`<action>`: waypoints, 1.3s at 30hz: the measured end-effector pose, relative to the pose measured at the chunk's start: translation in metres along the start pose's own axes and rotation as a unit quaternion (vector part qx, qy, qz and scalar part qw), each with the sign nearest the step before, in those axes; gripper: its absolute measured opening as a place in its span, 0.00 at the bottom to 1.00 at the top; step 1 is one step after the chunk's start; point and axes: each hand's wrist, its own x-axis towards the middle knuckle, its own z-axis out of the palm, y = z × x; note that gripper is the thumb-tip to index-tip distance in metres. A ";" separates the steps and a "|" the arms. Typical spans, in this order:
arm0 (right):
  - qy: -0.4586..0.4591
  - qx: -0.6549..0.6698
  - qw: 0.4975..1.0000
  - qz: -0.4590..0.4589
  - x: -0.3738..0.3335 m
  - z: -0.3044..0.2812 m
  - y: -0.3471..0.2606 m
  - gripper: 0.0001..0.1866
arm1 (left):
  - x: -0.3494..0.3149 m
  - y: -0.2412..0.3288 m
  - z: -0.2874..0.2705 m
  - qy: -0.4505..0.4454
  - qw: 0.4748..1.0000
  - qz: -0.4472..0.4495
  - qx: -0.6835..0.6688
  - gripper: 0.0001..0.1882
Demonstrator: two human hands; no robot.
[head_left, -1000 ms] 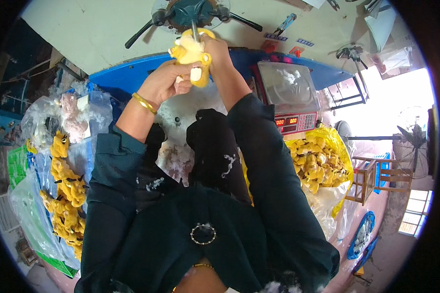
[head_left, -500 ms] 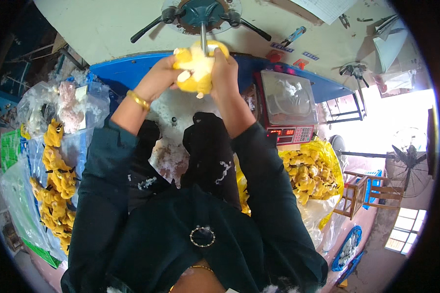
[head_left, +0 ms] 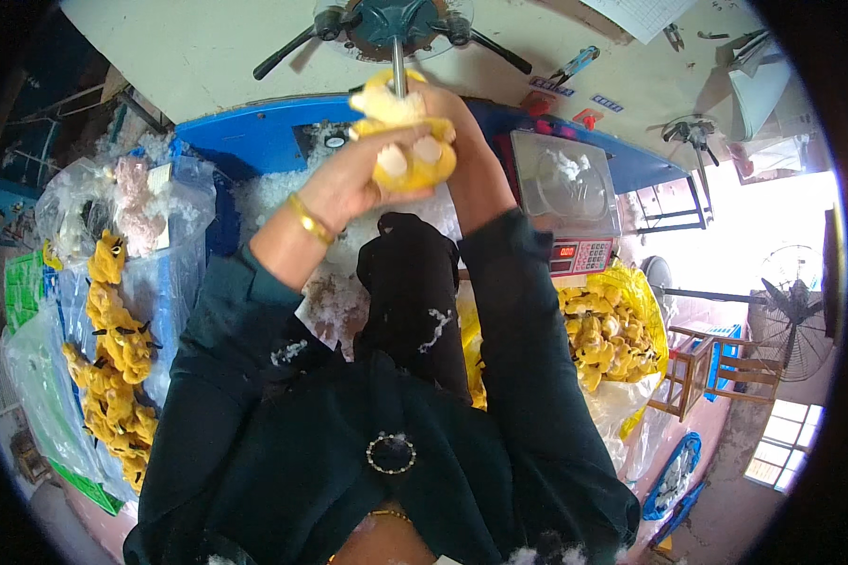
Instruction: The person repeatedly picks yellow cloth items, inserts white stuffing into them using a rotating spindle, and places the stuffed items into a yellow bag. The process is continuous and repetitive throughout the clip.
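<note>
A yellow and cream plush toy [head_left: 415, 169] hangs at the end of a thin metal tube [head_left: 399, 64], its upper part pushed around the tube's tip. My left hand [head_left: 350, 177] is wrapped round the toy's lower body, near two pale round patches. Higher up, my right hand [head_left: 446, 111] closes on the toy's right side, close to the tube, with some fingers hidden behind the fabric. The tube comes out of a dark green machine hub [head_left: 393, 21] that has black clamp handles on both sides.
Yellow plush toys [head_left: 113, 348] lie heaped on plastic at left. A yellow bag [head_left: 658, 325] holds more at right, below a red scale [head_left: 575, 256]. A blue table edge [head_left: 245, 122] runs beneath the machine. White fluff [head_left: 334, 297] covers the floor; a fan [head_left: 791, 320] stands far right.
My left hand has moved right and across the toy's lower body. The toy has turned, showing two pale patches, and my right hand has shifted slightly up and right.
</note>
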 end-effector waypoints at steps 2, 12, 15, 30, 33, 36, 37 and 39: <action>0.120 -0.161 0.979 -0.028 0.007 0.003 -0.005 0.14 | 0.008 0.008 0.006 0.027 1.000 0.001 0.013 0.23; 0.101 0.015 0.995 0.005 0.003 0.012 0.000 0.11 | -0.009 0.018 0.013 0.064 0.996 -0.040 0.044 0.22; 0.179 0.039 0.983 -0.003 0.005 0.022 0.000 0.11 | -0.005 0.020 0.001 0.035 0.998 -0.040 0.046 0.20; 0.080 0.130 0.988 -0.008 -0.021 0.031 0.002 0.18 | -0.024 0.021 0.005 -0.042 0.996 -0.083 0.002 0.23; 0.107 0.180 0.978 0.008 -0.012 0.032 0.001 0.16 | -0.023 0.028 0.003 -0.045 0.996 -0.069 0.044 0.22; 0.217 -0.042 0.975 -0.013 -0.037 0.072 -0.013 0.17 | -0.044 0.009 0.002 -0.062 0.994 -0.042 0.077 0.22; 0.238 0.053 0.970 -0.008 -0.048 0.078 -0.020 0.17 | -0.045 0.008 0.006 -0.057 0.994 -0.047 0.085 0.22; 0.252 0.098 0.963 -0.015 -0.058 0.083 -0.016 0.18 | -0.052 0.001 0.009 -0.017 0.994 -0.044 0.099 0.22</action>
